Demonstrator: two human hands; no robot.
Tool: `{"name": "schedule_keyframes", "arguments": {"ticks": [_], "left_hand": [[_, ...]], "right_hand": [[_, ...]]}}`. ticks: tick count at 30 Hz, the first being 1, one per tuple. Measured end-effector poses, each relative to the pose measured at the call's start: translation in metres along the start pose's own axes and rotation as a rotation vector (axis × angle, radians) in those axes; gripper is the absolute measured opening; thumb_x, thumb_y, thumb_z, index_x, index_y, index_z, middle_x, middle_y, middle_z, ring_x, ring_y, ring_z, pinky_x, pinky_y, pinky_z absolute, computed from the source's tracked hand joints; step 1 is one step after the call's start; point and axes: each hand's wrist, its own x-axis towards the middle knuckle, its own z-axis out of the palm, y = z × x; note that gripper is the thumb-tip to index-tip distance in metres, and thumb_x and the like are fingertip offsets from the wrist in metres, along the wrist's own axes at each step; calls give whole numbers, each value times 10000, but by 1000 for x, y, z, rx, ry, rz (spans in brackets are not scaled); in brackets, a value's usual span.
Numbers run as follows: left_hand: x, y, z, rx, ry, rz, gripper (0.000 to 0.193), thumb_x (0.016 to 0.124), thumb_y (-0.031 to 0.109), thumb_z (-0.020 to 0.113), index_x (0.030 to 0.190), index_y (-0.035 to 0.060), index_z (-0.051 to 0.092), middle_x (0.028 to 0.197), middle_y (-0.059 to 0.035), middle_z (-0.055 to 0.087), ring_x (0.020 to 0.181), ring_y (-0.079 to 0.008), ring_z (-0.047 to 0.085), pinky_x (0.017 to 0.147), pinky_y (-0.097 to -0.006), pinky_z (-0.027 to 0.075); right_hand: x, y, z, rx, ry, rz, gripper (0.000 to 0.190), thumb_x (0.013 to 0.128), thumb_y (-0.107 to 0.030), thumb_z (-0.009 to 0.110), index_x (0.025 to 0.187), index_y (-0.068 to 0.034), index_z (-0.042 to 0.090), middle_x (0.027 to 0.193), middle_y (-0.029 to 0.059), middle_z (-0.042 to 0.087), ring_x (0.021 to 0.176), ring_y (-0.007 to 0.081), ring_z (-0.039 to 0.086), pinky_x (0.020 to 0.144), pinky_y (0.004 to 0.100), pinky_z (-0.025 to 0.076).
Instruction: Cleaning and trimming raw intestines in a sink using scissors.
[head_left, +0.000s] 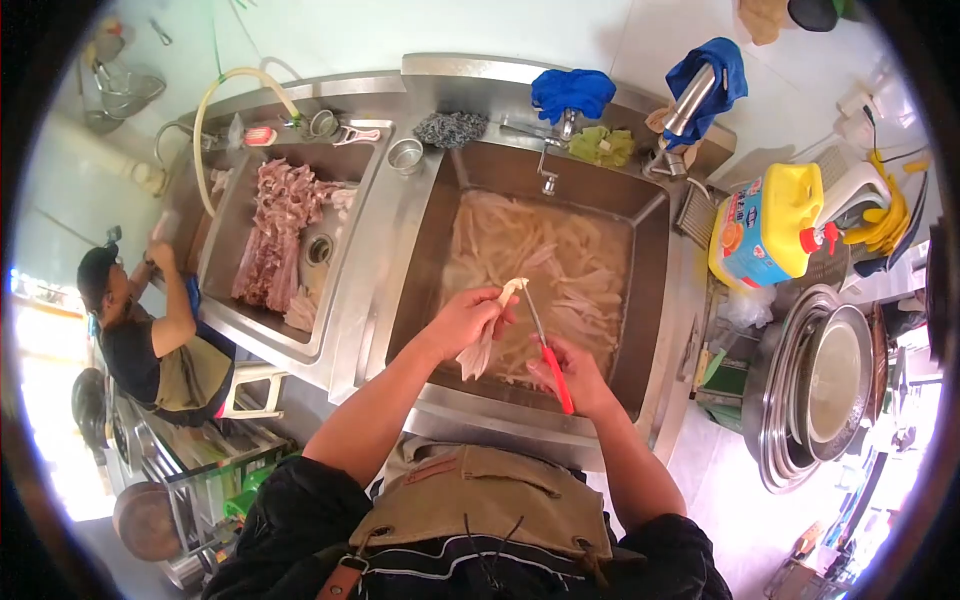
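Over the right-hand steel sink (412, 300), my left hand (474, 319) pinches a pale strip of raw meat or tripe (480, 354) that hangs below my fingers. Scissors with red handles (556, 375) are in my right hand (576, 373); their metal blades reach up to the top end of the strip. Whether the blades touch it is hard to tell. Beneath my hands, many similar pale strips (585, 259) lie in cloudy water. A metal tap (549, 180) stands at the back of this sink.
Pinkish raw meat pieces (277, 225) lie in the left sink (352, 225). A co-worker (161, 322) is at the far left. A metal cup (406, 156) and steel wool (450, 130) sit behind. At right are a yellow jug (791, 217) and nested metal basins (784, 390).
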Motion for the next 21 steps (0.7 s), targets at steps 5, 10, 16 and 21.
{"name": "schedule_keyframes", "arguments": {"ticks": [5, 10, 16, 21], "left_hand": [[-13, 17, 10, -9, -61, 7, 335, 887, 121, 374, 1117, 26, 597, 814, -63, 588, 619, -133, 523, 575, -298, 456], [-14, 16, 13, -6, -99, -87, 339, 879, 139, 371, 1100, 46, 611, 577, -35, 469, 481, -132, 444, 477, -277, 389], [-17, 17, 12, -153, -114, -124, 331, 861, 126, 393, 1095, 9, 596, 553, -21, 454, 451, -111, 415, 428, -260, 351], [-12, 12, 9, -261, -136, -109, 377, 838, 67, 360, 1167, 9, 534, 1036, -56, 616, 526, -110, 429, 450, -260, 355]], "right_hand": [[2, 8, -4, -299, -37, -149, 405, 837, -236, 692, 1143, 0, 569, 754, 39, 576, 662, 97, 519, 623, 271, 457], [9, -6, -8, -453, 97, -287, 394, 837, -274, 676, 1119, -17, 580, 695, 107, 561, 629, 141, 478, 635, 303, 452], [-1, -13, -10, -459, 79, -243, 368, 827, -263, 676, 1096, -28, 587, 699, 159, 552, 613, 187, 497, 624, 331, 453], [-3, -15, -9, -515, 9, -289, 325, 821, -270, 676, 1012, -22, 588, 734, 198, 575, 612, 277, 520, 626, 351, 458]]}}
